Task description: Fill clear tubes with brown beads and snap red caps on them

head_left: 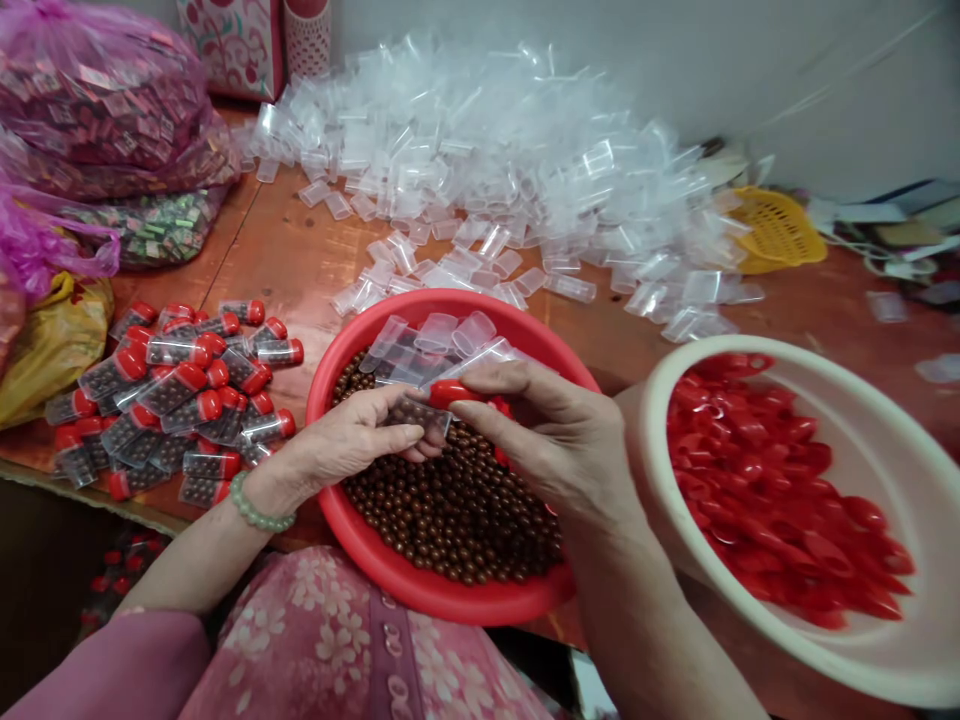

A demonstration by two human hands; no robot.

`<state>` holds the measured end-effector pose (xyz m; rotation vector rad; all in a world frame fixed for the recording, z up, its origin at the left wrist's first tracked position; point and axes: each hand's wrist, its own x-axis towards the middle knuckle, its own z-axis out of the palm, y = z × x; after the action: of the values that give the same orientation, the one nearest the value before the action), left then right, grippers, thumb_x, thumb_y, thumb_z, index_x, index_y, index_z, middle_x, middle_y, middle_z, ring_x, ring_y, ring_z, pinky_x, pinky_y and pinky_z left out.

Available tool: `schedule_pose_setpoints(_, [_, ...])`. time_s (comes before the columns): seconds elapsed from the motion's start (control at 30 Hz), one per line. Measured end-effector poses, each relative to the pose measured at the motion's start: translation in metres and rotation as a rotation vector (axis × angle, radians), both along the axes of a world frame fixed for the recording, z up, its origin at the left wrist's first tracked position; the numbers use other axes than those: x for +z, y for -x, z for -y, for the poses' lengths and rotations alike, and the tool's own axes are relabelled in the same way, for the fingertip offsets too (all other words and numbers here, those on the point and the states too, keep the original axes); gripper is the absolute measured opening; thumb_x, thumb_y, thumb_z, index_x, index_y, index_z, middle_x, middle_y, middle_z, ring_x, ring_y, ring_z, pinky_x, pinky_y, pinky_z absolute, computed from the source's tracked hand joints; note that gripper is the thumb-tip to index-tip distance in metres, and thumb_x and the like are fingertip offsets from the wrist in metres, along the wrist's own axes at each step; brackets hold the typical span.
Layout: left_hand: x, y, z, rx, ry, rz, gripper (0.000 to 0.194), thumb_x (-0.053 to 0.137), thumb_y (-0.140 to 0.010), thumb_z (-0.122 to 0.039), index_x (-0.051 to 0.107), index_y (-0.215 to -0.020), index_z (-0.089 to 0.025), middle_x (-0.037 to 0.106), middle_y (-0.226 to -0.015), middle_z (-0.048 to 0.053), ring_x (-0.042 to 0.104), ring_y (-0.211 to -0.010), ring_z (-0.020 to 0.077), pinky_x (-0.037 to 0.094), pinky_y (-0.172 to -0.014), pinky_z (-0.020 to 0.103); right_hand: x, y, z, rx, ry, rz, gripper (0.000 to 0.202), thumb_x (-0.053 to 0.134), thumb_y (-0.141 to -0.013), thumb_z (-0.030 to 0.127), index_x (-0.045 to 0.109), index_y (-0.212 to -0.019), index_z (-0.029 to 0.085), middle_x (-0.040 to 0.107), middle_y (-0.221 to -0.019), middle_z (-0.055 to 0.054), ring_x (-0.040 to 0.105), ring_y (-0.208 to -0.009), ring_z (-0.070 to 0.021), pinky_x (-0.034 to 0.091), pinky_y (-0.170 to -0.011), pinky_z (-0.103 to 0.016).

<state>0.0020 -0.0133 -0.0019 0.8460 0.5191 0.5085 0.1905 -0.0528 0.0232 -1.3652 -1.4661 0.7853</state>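
Note:
My left hand [375, 430] grips a small clear plastic container [426, 414] with brown beads inside, lying on its side above the red basin [457, 605]. At the container's right end, my right hand [551, 430] pinches a red cap [452, 392] between thumb and fingers. Whether the cap is seated on the container, I cannot tell. More red pieces [501, 455] show under my right hand, partly hidden by it. Brown round beads [457, 515] fill much of the basin. Several clear containers [435, 335] lie on the beads toward its far side.
Capped, bead-filled containers [187, 390] are piled on the table at left. Loose clear containers [480, 150] form a large heap at the back. A cream basin [911, 660] of red caps [780, 480] stands at right. Purple bags [105, 100] and a yellow basket [776, 230] sit farther back.

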Motion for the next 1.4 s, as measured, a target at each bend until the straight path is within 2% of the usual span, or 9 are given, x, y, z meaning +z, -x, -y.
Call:
schedule_pose_setpoints(0.17, [0.002,0.0,-0.001,-0.01,0.005,0.002,0.031,0.072,-0.08,-0.031,0.062,-0.103,-0.014,0.064,-0.093,0.006,0.062,-0.085,0.0129,0.048,-0.078,0.026,0.012,-0.019,0.01,-0.026,0.025,0.148,0.012,0.075,-0.077,0.024,0.07,-0.087,0.025,0.073,-0.084,-0.001,0.067,-0.077,-0.0174,0.055,-0.074,-0.033])
schedule_pose_setpoints(0.27, [0.001,0.0,-0.001,-0.004,0.011,0.009,0.03,0.072,-0.079,-0.03,0.061,-0.102,-0.014,0.065,-0.093,0.006,0.062,-0.085,0.0126,0.048,-0.077,0.025,0.013,-0.016,0.009,-0.116,0.049,0.052,0.014,0.077,-0.076,0.025,0.071,-0.088,0.025,0.073,-0.085,-0.001,0.068,-0.078,-0.0175,0.055,-0.076,-0.033])
schedule_pose_setpoints(0.43, [0.0,-0.001,0.0,0.007,0.013,0.023,0.031,0.074,-0.076,-0.03,0.063,-0.101,-0.014,0.066,-0.09,0.004,0.062,-0.082,0.0121,0.048,-0.079,0.026,0.002,0.014,-0.001,-0.122,0.046,-0.172,0.013,0.077,-0.075,0.023,0.07,-0.086,0.025,0.072,-0.084,0.0,0.068,-0.079,-0.016,0.055,-0.076,-0.032])
schedule_pose_setpoints(0.73, [0.0,-0.002,0.0,-0.012,-0.061,0.008,0.027,0.07,-0.078,-0.029,0.059,-0.096,-0.012,0.061,-0.079,0.001,0.057,-0.073,0.0101,0.046,-0.072,0.025,-0.015,0.03,-0.001,-0.095,-0.046,-0.172,0.008,0.073,-0.078,0.018,0.068,-0.083,0.022,0.07,-0.078,0.002,0.064,-0.068,-0.0114,0.053,-0.064,-0.024])
schedule_pose_setpoints(0.93, [0.0,-0.002,-0.002,-0.025,-0.087,-0.028,0.029,0.07,-0.078,-0.033,0.059,-0.096,-0.012,0.061,-0.081,0.002,0.058,-0.075,0.0117,0.046,-0.073,0.026,-0.013,0.022,-0.001,-0.002,-0.169,0.179,0.01,0.066,-0.083,0.015,0.067,-0.09,0.022,0.071,-0.078,0.001,0.065,-0.067,-0.0114,0.054,-0.064,-0.024])
schedule_pose_setpoints(1.1, [-0.003,-0.004,-0.001,-0.005,-0.052,0.007,0.034,0.073,-0.076,-0.039,0.059,-0.092,-0.013,0.059,-0.082,0.002,0.056,-0.073,0.0119,0.046,-0.075,0.028,-0.013,0.019,-0.001,0.091,-0.292,0.467,0.027,0.056,-0.09,0.016,0.063,-0.116,0.021,0.074,-0.094,-0.006,0.07,-0.08,-0.0166,0.058,-0.074,-0.03])
schedule_pose_setpoints(1.17, [-0.005,-0.005,0.0,0.022,-0.028,0.001,0.034,0.074,-0.075,-0.041,0.06,-0.087,-0.013,0.058,-0.079,0.001,0.054,-0.072,0.0119,0.045,-0.074,0.028,-0.015,0.02,0.001,0.137,-0.338,0.55,0.035,0.06,-0.09,0.027,0.057,-0.124,0.019,0.072,-0.101,-0.011,0.07,-0.087,-0.0201,0.058,-0.078,-0.034])
schedule_pose_setpoints(1.3, [-0.007,-0.007,0.002,0.057,0.137,0.035,0.04,0.077,-0.071,-0.04,0.061,-0.096,-0.013,0.059,-0.079,0.0,0.056,-0.071,0.0112,0.045,-0.072,0.027,-0.022,0.026,0.003,0.213,-0.379,0.711,0.085,0.065,-0.077,0.063,0.041,-0.137,0.008,0.062,-0.119,-0.025,0.061,-0.111,-0.0338,0.056,-0.086,-0.047])
schedule_pose_setpoints(1.4, [-0.006,-0.008,0.002,0.073,0.213,0.101,0.049,0.08,-0.067,-0.041,0.062,-0.102,-0.012,0.062,-0.084,0.002,0.058,-0.073,0.012,0.047,-0.075,0.028,-0.028,0.031,0.001,0.167,-0.422,0.795,0.084,0.065,-0.081,0.053,0.032,-0.142,0.006,0.06,-0.117,-0.024,0.06,-0.108,-0.0346,0.056,-0.082,-0.049])
